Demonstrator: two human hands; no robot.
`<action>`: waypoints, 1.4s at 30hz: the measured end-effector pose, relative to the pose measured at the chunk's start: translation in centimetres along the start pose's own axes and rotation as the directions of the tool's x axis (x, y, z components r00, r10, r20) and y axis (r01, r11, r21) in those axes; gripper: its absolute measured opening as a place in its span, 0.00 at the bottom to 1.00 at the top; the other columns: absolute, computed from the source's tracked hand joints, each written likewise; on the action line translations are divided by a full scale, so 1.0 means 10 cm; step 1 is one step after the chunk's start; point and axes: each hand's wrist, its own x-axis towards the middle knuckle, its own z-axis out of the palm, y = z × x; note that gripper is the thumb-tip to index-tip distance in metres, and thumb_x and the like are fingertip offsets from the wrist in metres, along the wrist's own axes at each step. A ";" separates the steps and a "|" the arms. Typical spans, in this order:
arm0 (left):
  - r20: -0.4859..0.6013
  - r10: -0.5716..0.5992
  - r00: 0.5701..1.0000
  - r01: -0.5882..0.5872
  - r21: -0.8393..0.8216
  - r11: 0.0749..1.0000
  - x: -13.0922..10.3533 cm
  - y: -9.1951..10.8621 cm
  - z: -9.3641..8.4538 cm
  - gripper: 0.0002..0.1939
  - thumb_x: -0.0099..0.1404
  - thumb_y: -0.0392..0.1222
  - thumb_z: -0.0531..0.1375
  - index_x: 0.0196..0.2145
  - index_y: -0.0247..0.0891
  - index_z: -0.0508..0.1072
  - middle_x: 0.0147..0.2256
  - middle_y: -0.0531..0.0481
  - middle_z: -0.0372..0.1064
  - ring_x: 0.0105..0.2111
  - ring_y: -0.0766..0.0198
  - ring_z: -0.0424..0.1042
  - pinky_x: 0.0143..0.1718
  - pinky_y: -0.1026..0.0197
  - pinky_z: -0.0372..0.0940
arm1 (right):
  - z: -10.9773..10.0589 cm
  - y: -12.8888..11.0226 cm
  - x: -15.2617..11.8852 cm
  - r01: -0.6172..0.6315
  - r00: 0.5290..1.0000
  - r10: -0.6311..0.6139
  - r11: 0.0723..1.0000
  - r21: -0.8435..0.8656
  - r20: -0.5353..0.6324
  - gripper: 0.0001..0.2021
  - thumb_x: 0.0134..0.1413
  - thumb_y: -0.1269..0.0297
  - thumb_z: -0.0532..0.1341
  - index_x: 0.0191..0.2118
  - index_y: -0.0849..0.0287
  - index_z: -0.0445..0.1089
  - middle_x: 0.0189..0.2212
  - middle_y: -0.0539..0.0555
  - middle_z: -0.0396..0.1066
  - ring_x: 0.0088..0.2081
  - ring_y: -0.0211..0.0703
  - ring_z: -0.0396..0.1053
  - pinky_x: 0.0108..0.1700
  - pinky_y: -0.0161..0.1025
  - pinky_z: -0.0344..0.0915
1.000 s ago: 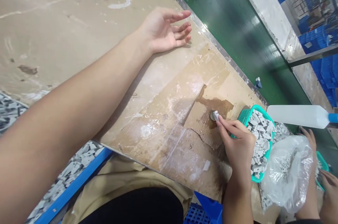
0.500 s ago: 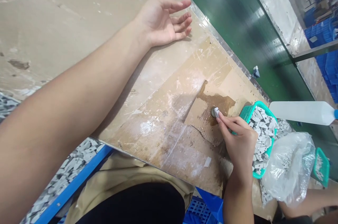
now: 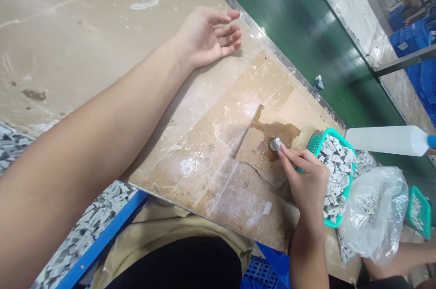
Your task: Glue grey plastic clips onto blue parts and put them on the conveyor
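One pale piece (image 3: pixel 277 142): pinched by right hand (image 3: pixel 307 178), left hand (image 3: pixel 211 37) apart.

A cardboard piece (image 3: pixel 254 148) lies on the table (image 3: pixel 85 39), between the left hand (image 3: pixel 211 38) and a basket (image 3: pixel 315 144) with small parts (image 3: pixel 335 178) in it. A plastic bag (image 3: pixel 378 216) lies right of the basket, a bottle (image 3: pixel 384 139) behind the bag.

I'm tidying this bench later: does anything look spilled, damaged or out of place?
Yes. Beneath the small piece in the right hand, the cardboard has a dark, wet-looking patch, perhaps spilled liquid, and a ragged edge. A stray blue-white item lies on the green surface, apart from the filled basket.
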 end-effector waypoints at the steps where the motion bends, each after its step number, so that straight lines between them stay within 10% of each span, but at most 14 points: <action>1: -0.052 0.056 0.997 -0.051 0.089 0.995 0.00 -0.05 0.05 0.09 0.63 0.27 0.52 0.39 0.35 0.68 0.26 0.51 0.66 0.31 0.70 0.70 0.47 0.61 0.68 | 0.00 0.00 0.00 -0.011 1.000 0.011 1.000 0.017 -0.004 0.09 0.58 0.67 0.63 0.43 0.52 0.79 0.33 0.51 0.78 0.33 0.39 0.75 0.34 0.36 0.72; 4: -0.080 0.277 0.958 -0.215 0.443 0.870 -0.08 -0.27 0.28 0.09 0.59 0.28 0.55 0.36 0.36 0.70 0.29 0.47 0.71 0.30 0.63 0.71 0.44 0.54 0.69 | -0.01 0.00 0.00 -0.033 0.999 0.033 0.996 0.087 -0.001 0.09 0.59 0.67 0.63 0.42 0.52 0.79 0.33 0.52 0.78 0.33 0.40 0.75 0.34 0.37 0.73; 8: 0.282 0.295 0.913 -0.396 0.787 0.473 -0.25 -0.52 0.66 0.11 0.62 0.33 0.53 0.39 0.34 0.74 0.37 0.43 0.76 0.39 0.57 0.74 0.48 0.54 0.67 | 0.00 0.00 0.02 -0.040 0.999 0.042 0.986 0.159 -0.007 0.09 0.59 0.68 0.62 0.41 0.53 0.80 0.31 0.52 0.78 0.32 0.39 0.75 0.34 0.36 0.72; 12: 0.594 0.225 0.772 -0.620 0.782 0.062 -0.09 -0.65 1.05 0.18 0.63 0.31 0.50 0.47 0.31 0.74 0.46 0.39 0.75 0.49 0.53 0.72 0.55 0.52 0.62 | 0.02 0.02 0.02 -0.032 0.999 0.037 0.978 0.205 -0.020 0.10 0.59 0.70 0.61 0.40 0.54 0.80 0.30 0.52 0.77 0.31 0.38 0.74 0.34 0.35 0.70; 16: 0.766 0.123 0.631 -0.763 0.641 -0.079 0.46 -0.74 1.41 0.29 0.57 0.24 0.49 0.57 0.29 0.68 0.61 0.36 0.61 0.63 0.53 0.59 0.63 0.51 0.54 | 0.05 0.06 0.02 -0.024 0.998 0.035 0.975 0.220 -0.047 0.10 0.60 0.70 0.60 0.38 0.57 0.81 0.29 0.53 0.76 0.29 0.38 0.72 0.31 0.35 0.67; 21: 0.755 -0.133 0.642 -0.764 0.645 -0.021 0.99 -0.78 1.67 0.23 0.53 0.26 0.56 0.47 0.34 0.76 0.61 0.40 0.64 0.66 0.50 0.54 0.64 0.51 0.51 | 0.09 0.11 0.02 -0.010 0.999 0.019 0.979 0.203 -0.041 0.11 0.60 0.71 0.60 0.39 0.55 0.81 0.28 0.53 0.75 0.30 0.38 0.72 0.32 0.34 0.66; 26: 0.635 0.025 0.772 -0.635 0.769 0.075 0.95 -0.72 1.61 0.09 0.53 0.34 0.63 0.35 0.37 0.74 0.46 0.40 0.76 0.54 0.48 0.70 0.55 0.53 0.62 | 0.10 0.14 0.02 -0.028 0.998 0.040 0.977 0.211 -0.052 0.11 0.59 0.71 0.60 0.39 0.53 0.81 0.29 0.52 0.76 0.30 0.38 0.73 0.34 0.34 0.68; 32: 0.279 0.088 0.956 -0.235 0.555 0.798 0.31 -0.53 1.26 0.24 0.42 0.45 0.74 0.33 0.35 0.69 0.28 0.48 0.74 0.26 0.62 0.73 0.33 0.58 0.70 | 0.07 0.11 0.02 -0.038 0.995 0.059 0.970 0.241 -0.083 0.12 0.57 0.72 0.61 0.40 0.52 0.80 0.29 0.51 0.76 0.29 0.37 0.72 0.32 0.34 0.67; 42: 0.249 -0.250 0.936 0.127 0.422 0.898 -0.99 -0.54 0.77 0.21 0.38 0.42 0.77 0.31 0.34 0.80 0.29 0.45 0.78 0.28 0.61 0.76 0.33 0.61 0.71 | -0.14 0.02 -0.01 -0.017 0.953 0.178 0.839 0.544 -0.246 0.10 0.58 0.66 0.63 0.43 0.52 0.79 0.33 0.52 0.76 0.35 0.40 0.72 0.38 0.37 0.69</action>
